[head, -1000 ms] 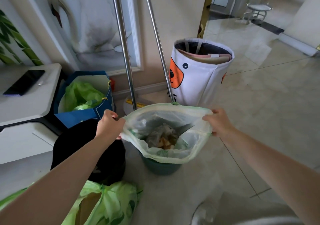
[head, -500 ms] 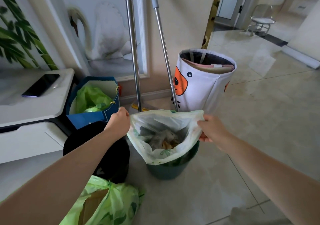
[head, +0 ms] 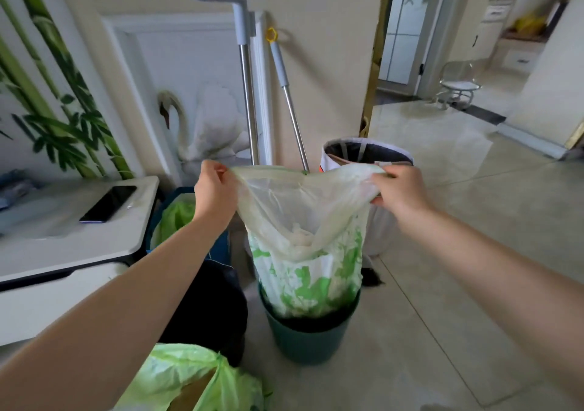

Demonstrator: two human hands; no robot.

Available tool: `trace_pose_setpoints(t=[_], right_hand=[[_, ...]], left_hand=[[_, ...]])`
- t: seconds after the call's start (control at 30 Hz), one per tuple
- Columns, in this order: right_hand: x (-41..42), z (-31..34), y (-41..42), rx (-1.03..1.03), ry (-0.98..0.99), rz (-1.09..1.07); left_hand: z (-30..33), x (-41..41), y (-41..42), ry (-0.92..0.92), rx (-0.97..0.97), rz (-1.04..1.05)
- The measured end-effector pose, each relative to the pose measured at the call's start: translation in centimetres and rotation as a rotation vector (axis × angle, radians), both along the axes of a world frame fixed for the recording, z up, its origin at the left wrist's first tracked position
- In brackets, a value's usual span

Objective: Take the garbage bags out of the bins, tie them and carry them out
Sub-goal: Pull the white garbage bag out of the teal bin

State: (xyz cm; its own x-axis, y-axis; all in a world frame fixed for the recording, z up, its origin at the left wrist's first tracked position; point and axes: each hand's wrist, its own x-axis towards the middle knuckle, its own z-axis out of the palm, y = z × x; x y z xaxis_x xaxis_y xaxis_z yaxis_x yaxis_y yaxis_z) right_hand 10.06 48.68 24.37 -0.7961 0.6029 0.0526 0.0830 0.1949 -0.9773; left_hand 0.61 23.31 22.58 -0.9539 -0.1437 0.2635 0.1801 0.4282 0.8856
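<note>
**Bag being held up over the bin**

A pale bag (head: 303,240) with green print is being held stretched by its rim, one hand at each side. The left hand (head: 215,194) is being kept curled round the left edge of the rim; its fingertips are turned away, so the exact pinch is hard to make out. The right hand (head: 399,191) is being kept closed on the bunched right edge, the plastic being gathered under its fingers. The bag's lower end is being hidden inside the green bin (head: 308,338) on the floor, so it cannot be told whether it is hanging clear of the bottom. Something pale is being seen dimly through the plastic; what it is cannot be made out.

Left of the bin, a black bag (head: 208,309) is being partly covered by the left forearm. A green bag (head: 192,379) is being cut off by the lower edge. A blue bag (head: 221,248) with green plastic in it is being largely hidden behind the left arm. Behind the right hand, a white hamper (head: 379,221) is being mostly screened. Two poles (head: 249,110) are leaning on the wall. A phone (head: 109,203) is lying on the bench (head: 79,243).
</note>
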Motion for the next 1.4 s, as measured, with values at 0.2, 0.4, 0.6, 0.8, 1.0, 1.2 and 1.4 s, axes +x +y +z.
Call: trace_pose_setpoints(t=[0.2, 0.4, 0.6, 0.8, 1.0, 1.2, 1.4], right_hand=[[2.9, 4.4, 0.1, -0.044, 0.108, -0.05], [6.9, 8.3, 0.4, 0.036, 0.168, -0.08], [10.8, 10.0, 0.8, 0.033, 0.191, -0.077], [14.8, 9.2, 1.4, 0.074, 0.172, -0.043], [18.7, 4.4, 1.1, 0.055, -0.004, 0.04], [20.0, -3.2, 1.2, 0.048, -0.249, 0.111], [20.5, -10.0, 1.1, 0.252, -0.462, 0.107]], left_hand=[[4.7, 2.8, -1.5, 0.11, 0.087, 0.003], [9.0, 6.0, -3.2, 0.19, 0.08, 0.012], [11.0, 9.5, -5.1, 0.174, 0.169, 0.037], [9.5, 13.2, -6.3, 0.116, 0.265, 0.025], [3.6, 16.3, -6.8, -0.026, 0.22, -0.004], [-3.9, 18.4, -7.5, -0.252, 0.099, -0.037], [-9.5, 20.0, -7.7, -0.324, -0.108, -0.008]])
